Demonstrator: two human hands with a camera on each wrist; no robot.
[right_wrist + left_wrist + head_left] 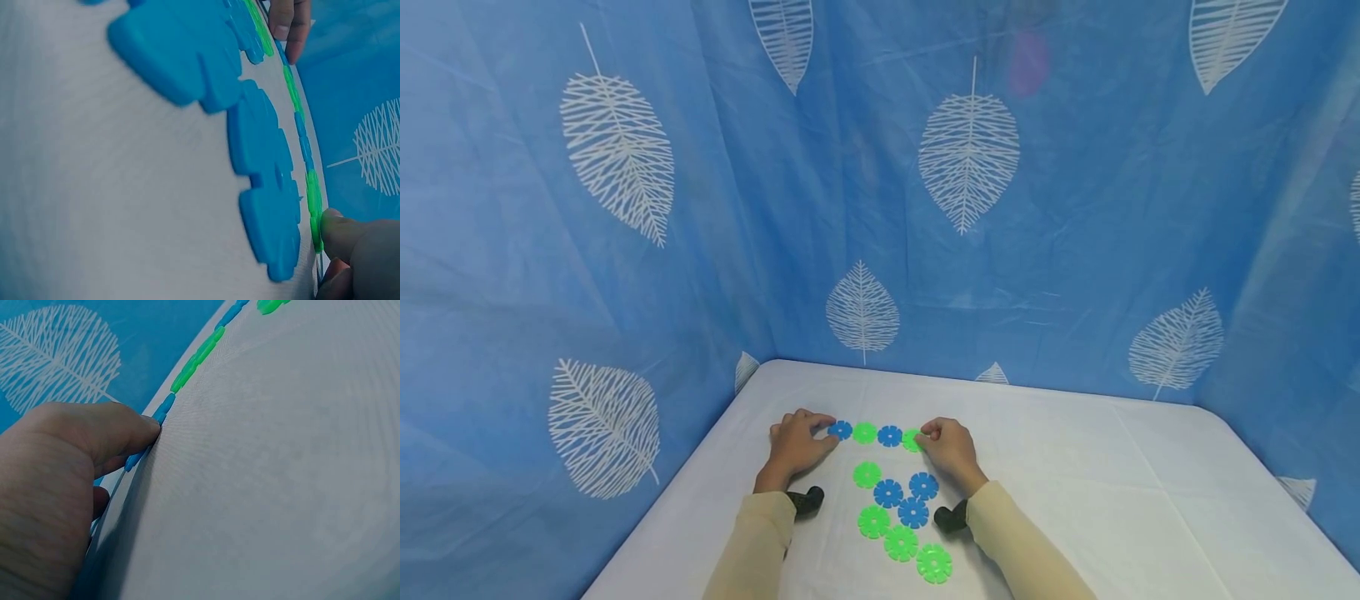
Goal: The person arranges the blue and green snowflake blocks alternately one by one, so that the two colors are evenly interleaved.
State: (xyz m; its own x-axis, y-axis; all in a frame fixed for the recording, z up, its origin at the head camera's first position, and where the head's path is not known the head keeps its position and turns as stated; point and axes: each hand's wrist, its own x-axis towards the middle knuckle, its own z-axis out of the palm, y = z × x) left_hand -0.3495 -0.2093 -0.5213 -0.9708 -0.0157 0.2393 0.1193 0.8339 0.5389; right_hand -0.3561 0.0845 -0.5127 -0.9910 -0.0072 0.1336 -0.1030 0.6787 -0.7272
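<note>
A row of notched plastic discs lies across the table, alternating blue and green. At its left end my left hand [797, 446] holds the blue notched disc [841, 430] between thumb and fingers. My right hand [953, 452] pinches the green notched disc [911, 439] at the right end, covering part of it. Between these two sit a green disc [865, 432] and a blue disc [890, 436]. The right wrist view has the thumb at the edge of the held green disc [314, 206]. In the left wrist view the fingers partly hide the held blue disc [165, 409].
Nearer the body lie several loose discs: green ones such as this green disc [873, 522] and blue ones such as this blue disc [923, 486]. A white cloth covers the table [1105, 500]. Blue curtains [880, 208] with white leaf prints hang behind and at the sides.
</note>
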